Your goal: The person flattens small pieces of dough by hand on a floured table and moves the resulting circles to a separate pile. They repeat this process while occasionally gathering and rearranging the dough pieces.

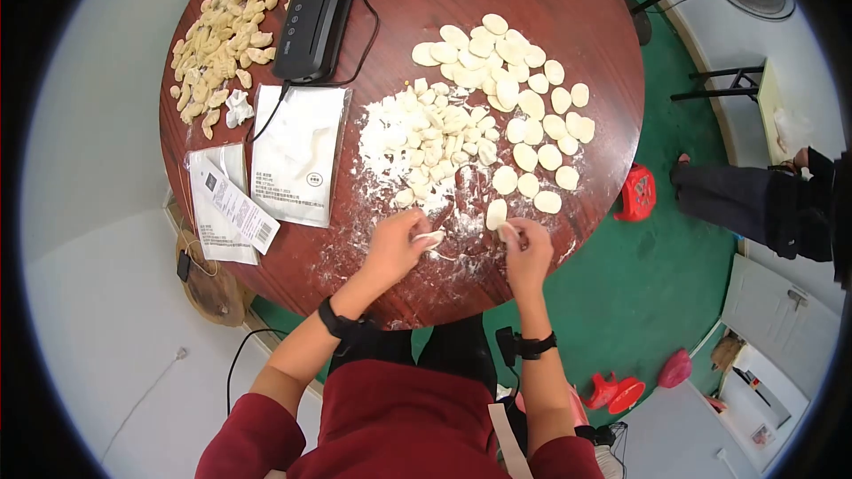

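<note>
Fingers (415, 231) of the left hand (396, 248) pinch a dough piece (434, 238) while the right hand (530, 255) grips a second lump (507, 231) on the floured counter (532, 0), flattened rounds (525, 106) beyond.

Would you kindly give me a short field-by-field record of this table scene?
surface: round reddish-brown wooden table
left hand: pinches a small white dough lump
right hand: holds a flat white dough disc
middle: floured heap of dough pieces, spread of pressed round discs
far left: pile of shaped pale dumplings, black sealing machine, white plastic bags
</note>
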{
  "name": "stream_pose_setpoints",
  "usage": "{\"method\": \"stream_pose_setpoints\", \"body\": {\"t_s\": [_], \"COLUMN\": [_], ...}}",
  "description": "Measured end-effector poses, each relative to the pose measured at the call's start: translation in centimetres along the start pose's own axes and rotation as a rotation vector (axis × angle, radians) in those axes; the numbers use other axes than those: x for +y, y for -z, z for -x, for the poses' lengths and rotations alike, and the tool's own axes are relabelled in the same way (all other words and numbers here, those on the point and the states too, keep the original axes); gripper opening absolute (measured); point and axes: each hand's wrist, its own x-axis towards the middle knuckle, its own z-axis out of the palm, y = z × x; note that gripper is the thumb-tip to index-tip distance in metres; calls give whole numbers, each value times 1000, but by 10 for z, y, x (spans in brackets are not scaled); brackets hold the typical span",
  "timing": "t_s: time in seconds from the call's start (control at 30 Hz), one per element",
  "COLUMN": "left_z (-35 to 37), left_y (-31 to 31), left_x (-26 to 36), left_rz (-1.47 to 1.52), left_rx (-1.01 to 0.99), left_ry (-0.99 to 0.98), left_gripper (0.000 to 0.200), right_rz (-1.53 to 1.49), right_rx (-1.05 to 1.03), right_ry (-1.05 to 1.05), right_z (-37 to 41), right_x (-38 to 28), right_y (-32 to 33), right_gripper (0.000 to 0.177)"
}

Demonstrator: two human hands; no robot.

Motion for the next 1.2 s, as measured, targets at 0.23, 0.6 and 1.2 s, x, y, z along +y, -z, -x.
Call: {"method": "stream_pose_setpoints", "body": {"t_s": [0.23, 0.6, 1.2], "left_z": [-65, -27, 0], "left_y": [-70, -20, 31], "left_x": [25, 3, -17], "left_rz": [-3, -203, -173], "left_rx": [147, 260, 304], "left_ry": [-174, -211, -44], "left_gripper": [21, 22, 21], "right_rz": [52, -48, -122], "right_rx": [13, -6, -353], "right_ry": [-67, 147, 95], "right_z": [-28, -47, -31], "right_x": [24, -19, -85], "right_y": [31, -13, -61], "right_gripper": [17, 11, 26]}}
